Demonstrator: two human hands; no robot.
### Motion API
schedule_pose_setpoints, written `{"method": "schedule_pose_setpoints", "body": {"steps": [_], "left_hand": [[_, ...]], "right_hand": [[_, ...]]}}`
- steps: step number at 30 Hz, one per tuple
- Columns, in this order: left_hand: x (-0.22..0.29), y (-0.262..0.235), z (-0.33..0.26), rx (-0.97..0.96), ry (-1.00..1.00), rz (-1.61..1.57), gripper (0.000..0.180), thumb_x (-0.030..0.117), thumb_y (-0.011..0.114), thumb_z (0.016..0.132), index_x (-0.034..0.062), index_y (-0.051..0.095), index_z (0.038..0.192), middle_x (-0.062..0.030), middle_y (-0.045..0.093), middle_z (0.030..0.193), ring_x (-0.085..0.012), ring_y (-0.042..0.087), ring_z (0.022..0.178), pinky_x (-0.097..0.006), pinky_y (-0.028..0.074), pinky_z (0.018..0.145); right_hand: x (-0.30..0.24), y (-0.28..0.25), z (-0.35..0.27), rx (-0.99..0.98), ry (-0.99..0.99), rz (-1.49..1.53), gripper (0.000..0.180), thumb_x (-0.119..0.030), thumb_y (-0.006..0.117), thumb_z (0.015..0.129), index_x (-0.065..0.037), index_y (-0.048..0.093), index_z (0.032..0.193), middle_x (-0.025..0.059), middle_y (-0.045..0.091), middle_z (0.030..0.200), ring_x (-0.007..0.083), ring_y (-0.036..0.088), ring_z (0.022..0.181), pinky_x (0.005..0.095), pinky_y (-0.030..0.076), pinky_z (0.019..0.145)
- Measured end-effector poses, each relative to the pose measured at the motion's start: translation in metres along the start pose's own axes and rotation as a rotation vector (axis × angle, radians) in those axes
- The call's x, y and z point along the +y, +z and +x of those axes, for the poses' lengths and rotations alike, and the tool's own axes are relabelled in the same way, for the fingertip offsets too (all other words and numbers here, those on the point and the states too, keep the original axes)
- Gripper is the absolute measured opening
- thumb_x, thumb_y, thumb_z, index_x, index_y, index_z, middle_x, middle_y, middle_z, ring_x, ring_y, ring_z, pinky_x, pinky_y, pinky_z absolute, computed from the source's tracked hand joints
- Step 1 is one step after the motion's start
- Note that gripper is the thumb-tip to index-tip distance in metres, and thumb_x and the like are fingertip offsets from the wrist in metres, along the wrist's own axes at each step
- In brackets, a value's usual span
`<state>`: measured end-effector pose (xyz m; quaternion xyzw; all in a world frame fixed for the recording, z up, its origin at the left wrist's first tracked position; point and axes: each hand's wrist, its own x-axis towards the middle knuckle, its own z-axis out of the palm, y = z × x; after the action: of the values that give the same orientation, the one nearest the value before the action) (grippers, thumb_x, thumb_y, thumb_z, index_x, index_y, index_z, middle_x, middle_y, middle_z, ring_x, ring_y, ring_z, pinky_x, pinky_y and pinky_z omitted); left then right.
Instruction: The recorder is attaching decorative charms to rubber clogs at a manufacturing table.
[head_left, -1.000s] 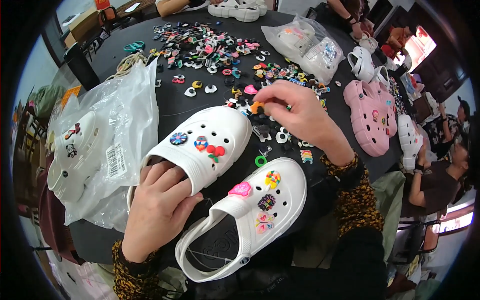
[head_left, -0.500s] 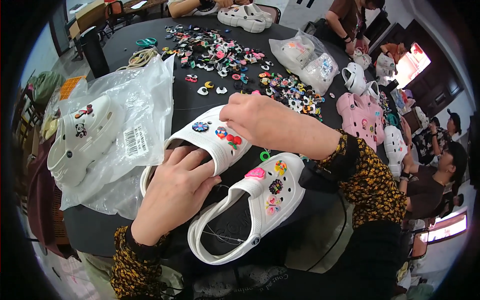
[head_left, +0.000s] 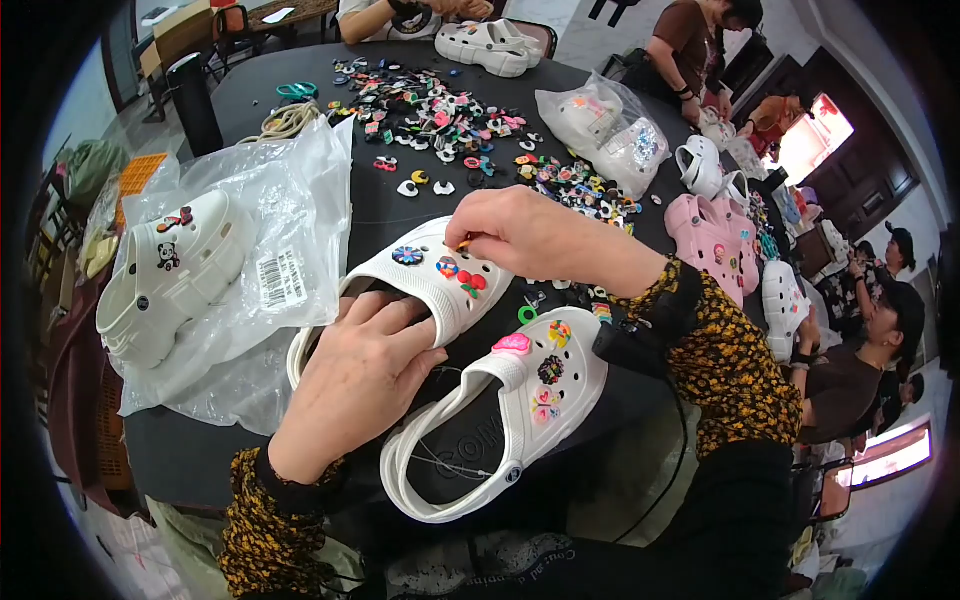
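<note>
A white clog [head_left: 408, 282] with a dark blue flower charm, a rainbow-like charm and red cherries lies in front of me. My left hand [head_left: 357, 382] grips it, fingers reaching inside its opening and thumb outside; the fingertips are hidden. Over its holed toe, my right hand [head_left: 525, 232] pinches a small orange-yellow shoe charm, mostly covered by the fingers. Beside it, nearer me, rests a second white clog [head_left: 510, 400] bearing several charms: pink, multicoloured round, dark flower and butterfly. A thin clear loop hangs across its opening.
At left, a white clog [head_left: 180, 285] with a panda charm lies on a clear plastic bag [head_left: 300, 215]. Loose charms [head_left: 440, 110] are heaped across the black table. Green-handled scissors [head_left: 297, 91], bagged clogs [head_left: 605, 125] and pink clogs [head_left: 712, 240] lie farther off. Other people work around the table.
My right hand has shifted slightly over the clog's toe, and an orange-yellow bit now shows between its fingertips. My left hand stays in the clog's opening.
</note>
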<state>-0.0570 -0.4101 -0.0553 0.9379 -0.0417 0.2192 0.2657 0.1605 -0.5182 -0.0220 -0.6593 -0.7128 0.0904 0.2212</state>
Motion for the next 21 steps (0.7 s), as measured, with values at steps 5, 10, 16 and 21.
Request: {"method": "schedule_pose_setpoints", "body": {"steps": [5, 10, 16, 21], "left_hand": [[-0.002, 0.001, -0.003, 0.024, 0.024, 0.037, 0.014, 0.015, 0.068, 0.077, 0.0057, 0.063, 0.086, -0.0075, 0.061, 0.088, -0.0282, 0.055, 0.084, -0.04, 0.044, 0.078], [-0.003, 0.001, -0.004, 0.019, 0.024, 0.041, 0.015, 0.016, 0.068, 0.076, 0.0064, 0.063, 0.087, -0.0073, 0.062, 0.088, -0.0278, 0.056, 0.085, -0.039, 0.044, 0.078], [-0.003, 0.0, -0.003, 0.022, 0.033, 0.041, 0.016, 0.016, 0.068, 0.076, 0.0064, 0.063, 0.088, -0.0074, 0.062, 0.089, -0.0276, 0.056, 0.085, -0.039, 0.044, 0.078], [-0.003, 0.0, -0.003, 0.019, 0.038, 0.063, 0.016, 0.016, 0.068, 0.076, 0.0063, 0.063, 0.088, -0.0076, 0.062, 0.089, -0.0275, 0.056, 0.086, -0.039, 0.044, 0.079]], "right_hand": [[0.0, 0.002, 0.009, 0.08, 0.076, 0.072, 0.013, -0.004, 0.058, 0.081, 0.002, 0.065, 0.091, 0.0124, 0.065, 0.087, 0.0234, 0.063, 0.078, 0.0321, 0.05, 0.07], [0.0, -0.002, 0.016, 0.087, 0.069, -0.034, 0.014, -0.005, 0.057, 0.082, 0.001, 0.064, 0.092, 0.013, 0.065, 0.087, 0.0233, 0.064, 0.078, 0.0317, 0.05, 0.071], [0.001, 0.013, 0.016, 0.172, -0.062, -0.104, 0.016, -0.004, 0.059, 0.08, 0.001, 0.062, 0.095, 0.0135, 0.065, 0.084, 0.0223, 0.064, 0.075, 0.0316, 0.05, 0.068], [-0.004, 0.007, 0.015, 0.08, 0.145, 0.057, 0.016, -0.008, 0.063, 0.079, 0.002, 0.063, 0.092, 0.0132, 0.066, 0.078, 0.0193, 0.064, 0.07, 0.0299, 0.05, 0.065]]}}
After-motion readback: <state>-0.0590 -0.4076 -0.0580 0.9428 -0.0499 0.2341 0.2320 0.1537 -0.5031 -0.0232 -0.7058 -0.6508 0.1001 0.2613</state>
